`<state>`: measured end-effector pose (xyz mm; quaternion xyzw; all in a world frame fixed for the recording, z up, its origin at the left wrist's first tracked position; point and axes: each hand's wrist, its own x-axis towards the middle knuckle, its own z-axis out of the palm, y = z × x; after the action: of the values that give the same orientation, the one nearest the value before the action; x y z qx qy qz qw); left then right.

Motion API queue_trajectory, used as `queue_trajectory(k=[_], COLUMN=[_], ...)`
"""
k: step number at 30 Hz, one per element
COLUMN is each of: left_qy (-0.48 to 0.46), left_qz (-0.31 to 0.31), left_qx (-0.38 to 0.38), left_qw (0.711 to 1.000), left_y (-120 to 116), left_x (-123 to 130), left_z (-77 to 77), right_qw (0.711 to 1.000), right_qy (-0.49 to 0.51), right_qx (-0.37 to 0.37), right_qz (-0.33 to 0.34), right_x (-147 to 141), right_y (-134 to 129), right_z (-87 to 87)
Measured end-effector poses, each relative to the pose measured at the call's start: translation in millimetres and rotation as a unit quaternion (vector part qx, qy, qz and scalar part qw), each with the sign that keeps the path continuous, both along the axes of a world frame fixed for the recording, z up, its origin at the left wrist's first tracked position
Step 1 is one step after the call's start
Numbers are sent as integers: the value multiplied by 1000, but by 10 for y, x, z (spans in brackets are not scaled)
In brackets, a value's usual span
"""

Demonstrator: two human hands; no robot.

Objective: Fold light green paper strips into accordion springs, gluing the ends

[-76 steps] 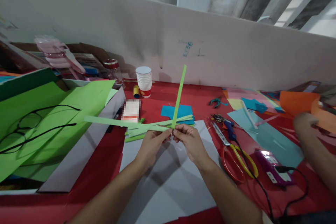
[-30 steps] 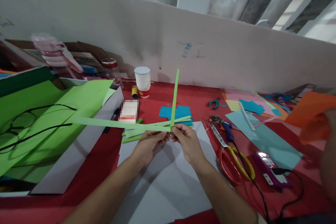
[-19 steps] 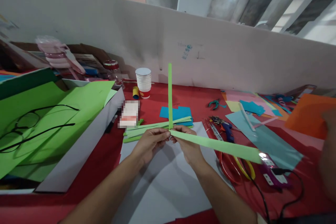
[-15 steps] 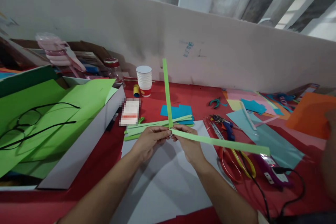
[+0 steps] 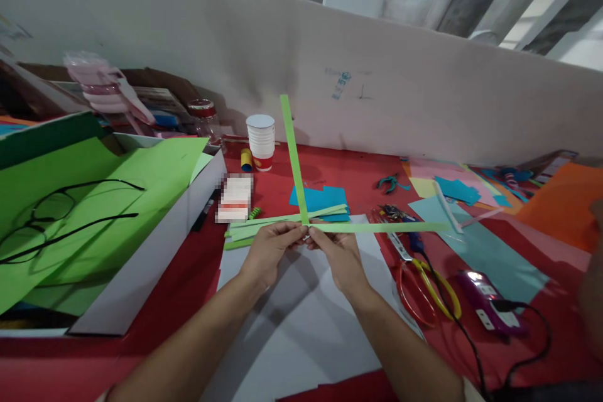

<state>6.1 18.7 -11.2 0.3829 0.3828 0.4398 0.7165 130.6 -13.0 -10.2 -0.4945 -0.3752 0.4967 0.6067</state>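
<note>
Red tabletop [image 5: 339, 163], low white partition [image 5: 211, 44] behind. Both hands meet near the middle, over white sheets [image 5: 301, 333]. Left hand [image 5: 271, 251]: thumb and fingers pinched together on the corner where two lengths of green paper meet. Right hand [image 5: 339, 254]: grip closed at the same corner, from the other side, fingertips almost meeting the left's (what is folded inside the pinch is hidden; one bent piece or two, cannot tell).

Key relation: the two lengths leave the grip roughly at a right angle. Upright strip [image 5: 293, 151] runs up and away from the person, its free end leaning a little left. Sideways strip [image 5: 377, 227] runs out to the right, long axis crosswise, passing just beyond the right hand's knuckles; right hand is plainly the nearer to it. Its far end appears in front of the pale blue sheet [image 5: 499, 264].

Round about: loose green strips [image 5: 249, 232] just beyond the left hand, blue paper pieces [image 5: 332, 196] behind them, a small green coil [image 5: 255, 213] near. Right side: scissors [image 5: 406, 257], handles toward the person, beside the glue gun [image 5: 416, 242]
</note>
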Motion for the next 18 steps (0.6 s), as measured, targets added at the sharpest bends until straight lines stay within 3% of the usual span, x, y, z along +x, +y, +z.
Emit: queue_trajectory(k=[5,13,18], left_qy=[23,51,46], left_qz=[-30,-88,-58], left_qx=[-17,40,-8], left_qw=[999,994,997], left_y=[-2,4,10], left_x=[-27,-68,-59], left_z=[16,109,61], right_qw=[999,987,982], right_qy=[-1,-117,-156], right_qx=[-34,-86,-84], right_qz=[-1,64,62], right_x=[27,126,182], right_y=[12,24,35], right_z=[45,123,122])
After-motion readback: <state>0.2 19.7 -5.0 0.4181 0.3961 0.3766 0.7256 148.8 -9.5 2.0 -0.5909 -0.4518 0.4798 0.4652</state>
